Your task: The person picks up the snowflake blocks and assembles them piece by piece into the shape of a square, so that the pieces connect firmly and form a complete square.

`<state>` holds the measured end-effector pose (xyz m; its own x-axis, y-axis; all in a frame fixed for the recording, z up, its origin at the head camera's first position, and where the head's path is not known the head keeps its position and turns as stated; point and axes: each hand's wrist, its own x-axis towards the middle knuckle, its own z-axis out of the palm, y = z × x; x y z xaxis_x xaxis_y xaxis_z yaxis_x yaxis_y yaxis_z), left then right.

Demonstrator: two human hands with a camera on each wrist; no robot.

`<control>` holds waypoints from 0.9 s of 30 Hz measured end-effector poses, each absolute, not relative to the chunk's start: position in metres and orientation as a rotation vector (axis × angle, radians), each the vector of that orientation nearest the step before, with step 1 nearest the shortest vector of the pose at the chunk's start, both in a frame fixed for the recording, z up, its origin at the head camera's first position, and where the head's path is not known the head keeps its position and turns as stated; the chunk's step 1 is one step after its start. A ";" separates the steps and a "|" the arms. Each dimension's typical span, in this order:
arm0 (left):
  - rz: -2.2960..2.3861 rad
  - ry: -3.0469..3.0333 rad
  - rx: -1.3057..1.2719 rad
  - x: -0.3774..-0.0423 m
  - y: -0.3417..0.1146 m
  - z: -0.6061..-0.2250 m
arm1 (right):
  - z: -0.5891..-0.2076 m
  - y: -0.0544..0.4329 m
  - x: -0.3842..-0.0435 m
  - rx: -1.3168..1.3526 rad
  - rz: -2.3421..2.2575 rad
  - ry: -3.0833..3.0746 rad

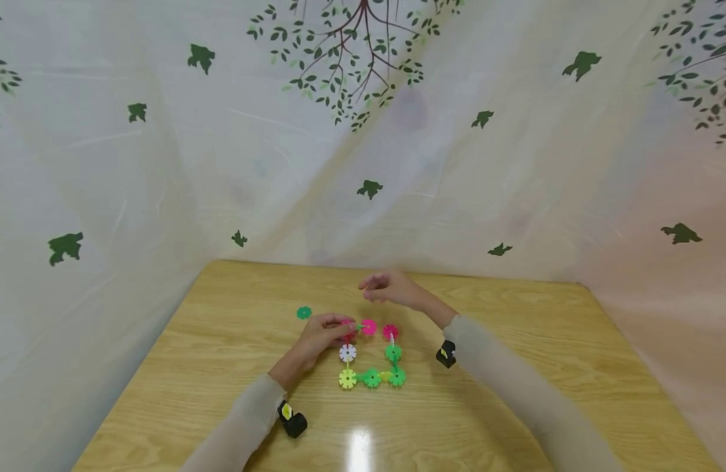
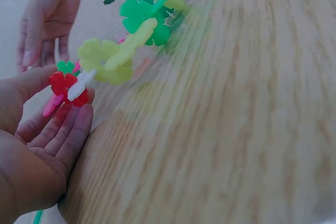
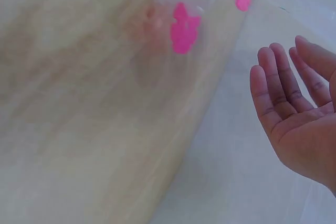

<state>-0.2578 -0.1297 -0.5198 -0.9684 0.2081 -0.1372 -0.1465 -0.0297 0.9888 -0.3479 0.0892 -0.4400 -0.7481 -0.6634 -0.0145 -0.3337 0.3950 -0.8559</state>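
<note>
Flower-shaped plastic interlocking discs form a nearly square outline on the table, with white (image 1: 348,353), yellow (image 1: 347,379) and green (image 1: 372,378) discs along its near and side edges. My left hand (image 1: 316,341) pinches the far left corner, where a red disc (image 2: 63,83) shows between thumb and fingers. A pink disc (image 1: 369,327) extends right from that corner. Between it and another pink disc (image 1: 390,331) at the far right corner is a gap. Beyond the gap, my right hand (image 1: 395,290) is raised with fingers loosely bent and nothing in it.
A loose teal-green disc (image 1: 304,313) lies left of the outline, beyond my left hand. The wooden table (image 1: 516,393) ends at the back against a pale curtain (image 1: 292,164) printed with branches and birds.
</note>
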 end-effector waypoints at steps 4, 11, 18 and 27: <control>2.080 2.015 0.078 -0.258 -0.130 -0.520 | -0.432 0.069 -0.362 -1.033 -1.179 2.347; 2.040 2.024 0.141 -0.258 -0.129 -0.523 | -0.429 0.036 -0.380 -1.226 -0.934 2.374; 2.035 2.023 0.184 -0.260 -0.129 -0.524 | -0.440 0.004 -0.390 -1.298 -0.759 2.241; 2.019 2.018 0.224 -0.259 -0.132 -0.525 | -0.459 -0.025 -0.390 -1.524 -0.552 2.151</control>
